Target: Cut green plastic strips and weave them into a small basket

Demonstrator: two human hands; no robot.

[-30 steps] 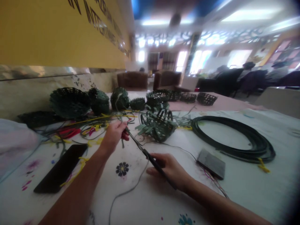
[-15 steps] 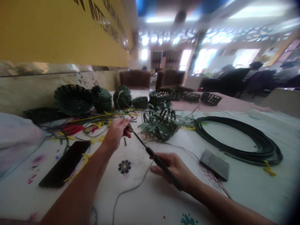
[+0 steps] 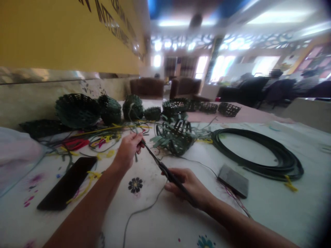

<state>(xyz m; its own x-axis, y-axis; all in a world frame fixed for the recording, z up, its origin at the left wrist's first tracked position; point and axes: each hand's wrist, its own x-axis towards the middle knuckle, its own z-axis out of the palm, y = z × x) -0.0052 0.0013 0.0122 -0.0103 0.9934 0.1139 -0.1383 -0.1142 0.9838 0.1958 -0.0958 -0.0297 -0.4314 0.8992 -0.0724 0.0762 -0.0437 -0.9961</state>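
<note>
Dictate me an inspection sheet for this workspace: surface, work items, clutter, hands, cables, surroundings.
Surface: white tablecloth with floral print.
Work items: part-woven basket with loose strip ends; dark coil to its right; woven dark baskets along the back.
Clutter: black slab, phone-like; red bundle; yellow scraps beside the slab.
Left hand: closed, apparently pinching a green strip.
Right hand: closed around a dark-handled tool, pointing toward the left hand; exact type unclear.
Cables: thin dark line reaching a grey box; its other end is unclear.
Surroundings: yellow lettered wall panel; brown chairs; blurred seated people beyond.
</note>
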